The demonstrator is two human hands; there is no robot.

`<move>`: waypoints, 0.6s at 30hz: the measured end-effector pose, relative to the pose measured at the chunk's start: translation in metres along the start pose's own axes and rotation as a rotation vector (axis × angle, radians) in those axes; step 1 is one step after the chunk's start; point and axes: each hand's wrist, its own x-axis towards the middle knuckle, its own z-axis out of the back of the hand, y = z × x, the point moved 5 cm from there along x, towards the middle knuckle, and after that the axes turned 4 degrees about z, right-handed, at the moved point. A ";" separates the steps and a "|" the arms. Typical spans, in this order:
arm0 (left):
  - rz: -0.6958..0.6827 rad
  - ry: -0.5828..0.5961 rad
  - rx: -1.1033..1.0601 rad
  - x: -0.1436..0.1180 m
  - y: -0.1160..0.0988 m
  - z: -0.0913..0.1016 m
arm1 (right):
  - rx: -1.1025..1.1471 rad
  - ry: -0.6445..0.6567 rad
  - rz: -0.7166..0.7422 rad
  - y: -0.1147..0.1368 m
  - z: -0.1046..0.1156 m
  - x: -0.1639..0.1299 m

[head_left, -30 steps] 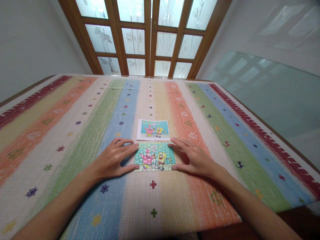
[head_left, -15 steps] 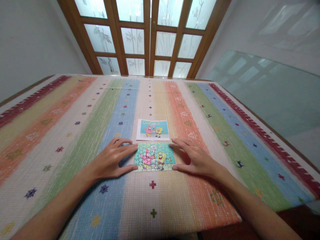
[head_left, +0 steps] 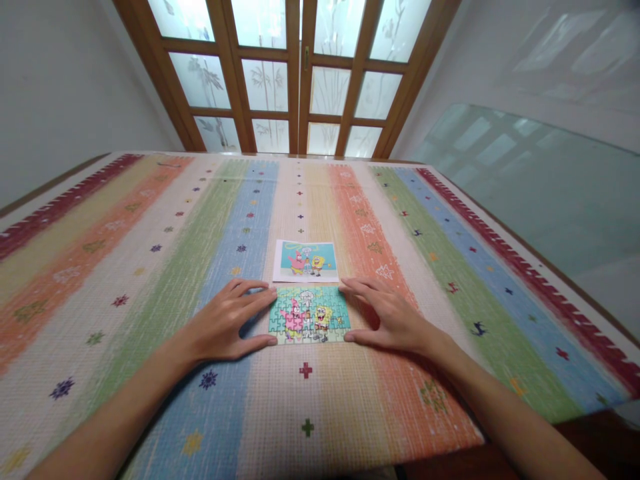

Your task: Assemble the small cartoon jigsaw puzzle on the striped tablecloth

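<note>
A small assembled cartoon jigsaw puzzle [head_left: 309,314] lies flat on the striped tablecloth [head_left: 150,267]. My left hand [head_left: 225,323] rests on the cloth against the puzzle's left edge, fingers spread, thumb and fingertips touching that edge. Against the right edge lies my right hand [head_left: 387,317], fingers also apart and touching the puzzle's side. Neither hand holds anything. Just beyond the puzzle sits a printed reference picture [head_left: 306,261] with the same cartoon scene.
The table runs far to the left and back under its colourful striped cloth. A glass-topped surface [head_left: 550,193] adjoins it on the right. Wooden-framed frosted glass doors [head_left: 300,73] stand behind the table. The near table edge is at the bottom right.
Hands and puzzle keep their places; only the view shifts very slightly.
</note>
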 end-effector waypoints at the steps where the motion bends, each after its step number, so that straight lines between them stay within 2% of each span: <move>1: 0.009 -0.004 -0.010 0.000 -0.001 0.000 | 0.002 0.006 0.000 0.001 -0.001 0.000; 8: 0.069 -0.007 -0.030 0.000 -0.003 -0.005 | 0.016 -0.002 0.000 0.005 -0.005 0.003; 18: 0.074 -0.089 0.018 0.003 -0.006 -0.012 | -0.003 -0.037 0.013 0.009 -0.012 0.008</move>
